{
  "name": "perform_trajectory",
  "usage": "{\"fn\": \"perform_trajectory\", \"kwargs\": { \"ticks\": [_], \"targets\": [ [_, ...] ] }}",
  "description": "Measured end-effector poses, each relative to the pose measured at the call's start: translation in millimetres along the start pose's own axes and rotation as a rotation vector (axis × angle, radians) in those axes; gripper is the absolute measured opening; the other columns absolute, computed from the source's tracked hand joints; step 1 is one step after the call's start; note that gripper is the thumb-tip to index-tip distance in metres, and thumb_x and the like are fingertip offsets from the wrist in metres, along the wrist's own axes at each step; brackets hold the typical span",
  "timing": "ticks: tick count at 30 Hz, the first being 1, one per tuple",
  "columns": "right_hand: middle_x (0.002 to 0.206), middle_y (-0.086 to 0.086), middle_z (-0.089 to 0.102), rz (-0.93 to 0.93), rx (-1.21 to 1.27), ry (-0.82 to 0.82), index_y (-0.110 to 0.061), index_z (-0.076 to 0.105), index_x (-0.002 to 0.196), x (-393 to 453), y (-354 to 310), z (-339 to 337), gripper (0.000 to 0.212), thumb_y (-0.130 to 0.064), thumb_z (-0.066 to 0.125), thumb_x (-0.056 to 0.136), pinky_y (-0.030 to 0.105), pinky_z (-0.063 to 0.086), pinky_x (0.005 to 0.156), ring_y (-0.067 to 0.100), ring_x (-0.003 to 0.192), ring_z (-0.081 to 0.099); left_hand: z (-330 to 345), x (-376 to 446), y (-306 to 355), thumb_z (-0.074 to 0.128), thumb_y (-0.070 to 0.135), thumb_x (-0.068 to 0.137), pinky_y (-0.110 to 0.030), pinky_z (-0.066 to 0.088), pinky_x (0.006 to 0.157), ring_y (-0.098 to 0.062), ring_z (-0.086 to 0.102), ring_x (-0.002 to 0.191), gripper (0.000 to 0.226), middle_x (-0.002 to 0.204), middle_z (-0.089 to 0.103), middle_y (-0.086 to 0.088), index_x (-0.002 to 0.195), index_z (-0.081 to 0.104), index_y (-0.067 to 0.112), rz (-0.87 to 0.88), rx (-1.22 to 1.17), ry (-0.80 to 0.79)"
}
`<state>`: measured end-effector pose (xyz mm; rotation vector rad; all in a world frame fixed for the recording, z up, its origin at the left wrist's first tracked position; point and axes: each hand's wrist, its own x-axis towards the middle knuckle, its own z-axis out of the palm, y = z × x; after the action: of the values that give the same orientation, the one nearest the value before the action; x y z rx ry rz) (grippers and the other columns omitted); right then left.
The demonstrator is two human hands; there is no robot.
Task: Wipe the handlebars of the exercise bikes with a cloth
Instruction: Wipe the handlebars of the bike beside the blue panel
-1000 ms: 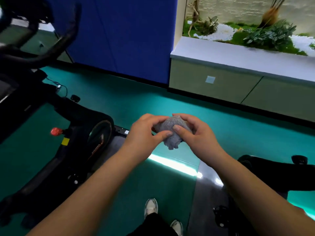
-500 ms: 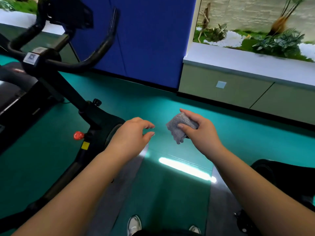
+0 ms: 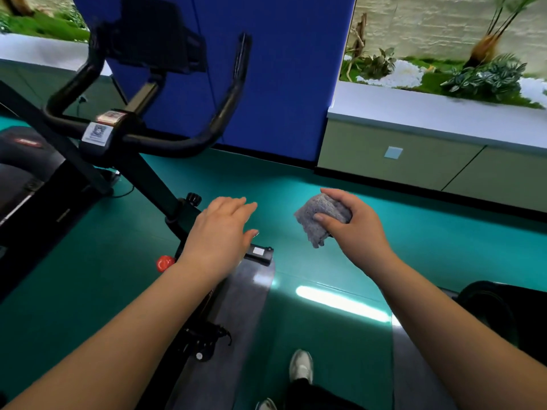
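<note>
A black exercise bike stands at the left, its curved handlebars [image 3: 177,142] raised in the upper left with a dark console [image 3: 154,34] above them. My right hand [image 3: 352,229] grips a bunched grey cloth [image 3: 319,220] in mid-air, right of the bike and well below the handlebars. My left hand [image 3: 220,232] hovers with straight, relaxed fingers over the bike's slanted frame post [image 3: 151,179], holding nothing. Both hands are apart from the handlebars.
A blue wall panel [image 3: 281,69] stands behind the bike. A white-topped planter ledge [image 3: 429,113] with plants runs along the right. A treadmill [image 3: 23,173] sits at far left. Another black machine part [image 3: 509,315] is at lower right. My shoes [image 3: 300,366] stand on the teal floor.
My left hand let go of the cloth and moved left with its fingers spread. The cloth stays in my right hand. The view swung left, bringing the handlebars into sight.
</note>
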<state>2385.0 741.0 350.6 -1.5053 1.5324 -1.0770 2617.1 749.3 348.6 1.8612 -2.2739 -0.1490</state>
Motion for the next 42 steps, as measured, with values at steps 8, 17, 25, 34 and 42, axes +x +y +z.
{"fn": "perform_trajectory", "kwargs": {
  "ticks": [8, 17, 25, 34, 42],
  "targets": [
    [0.093, -0.016, 0.064, -0.041, 0.020, 0.003, -0.024, 0.062, 0.102, 72.2, -14.7, 19.1, 0.029, -0.014, 0.076, 0.078, 0.003, 0.043, 0.066, -0.008, 0.079, 0.058, -19.6, 55.1, -17.8, 0.064, 0.036, 0.087, -0.045, 0.032, 0.110, -0.025, 0.032, 0.138, 0.057, 0.146, 0.043, -0.001, 0.140, 0.046, 0.021, 0.083, 0.031, 0.116],
    [0.094, -0.015, 0.069, -0.054, 0.098, -0.046, -0.027, 0.068, 0.101, 141.3, -27.7, 27.5, 0.031, -0.010, 0.077, 0.077, 0.015, 0.052, 0.076, -0.001, 0.085, 0.064, -51.3, 117.5, -40.6, 0.067, 0.028, 0.085, -0.043, 0.035, 0.102, -0.021, 0.037, 0.129, 0.052, 0.141, 0.048, 0.003, 0.134, 0.053, 0.020, 0.046, -0.029, 0.266],
    [0.107, -0.007, 0.068, -0.079, 0.139, -0.030, -0.025, 0.070, 0.109, 182.1, -51.1, 50.8, 0.037, -0.011, 0.077, 0.076, 0.022, 0.053, 0.085, 0.005, 0.097, 0.064, -71.6, 170.0, -76.6, 0.067, 0.027, 0.086, -0.044, 0.037, 0.105, -0.025, 0.039, 0.129, 0.050, 0.141, 0.050, 0.002, 0.134, 0.054, 0.020, 0.094, -0.018, 0.296],
    [0.105, -0.006, 0.066, -0.135, 0.165, 0.107, -0.024, 0.066, 0.109, 239.9, -92.2, 97.2, 0.039, -0.010, 0.078, 0.074, 0.020, 0.053, 0.083, 0.004, 0.094, 0.063, -100.5, 243.5, -134.5, 0.071, 0.023, 0.083, -0.048, 0.037, 0.105, -0.028, 0.043, 0.128, 0.051, 0.138, 0.052, -0.002, 0.131, 0.057, 0.017, 0.264, 0.019, 0.386],
    [0.100, -0.003, 0.065, -0.274, 0.092, 0.273, -0.022, 0.064, 0.099, 280.5, -120.2, 107.1, 0.034, -0.004, 0.076, 0.074, 0.022, 0.051, 0.084, 0.006, 0.093, 0.062, -125.7, 295.0, -156.2, 0.058, 0.032, 0.084, -0.048, 0.034, 0.107, -0.027, 0.043, 0.130, 0.048, 0.138, 0.052, -0.002, 0.130, 0.058, 0.018, 0.373, 0.014, 0.427]
  ]
}}
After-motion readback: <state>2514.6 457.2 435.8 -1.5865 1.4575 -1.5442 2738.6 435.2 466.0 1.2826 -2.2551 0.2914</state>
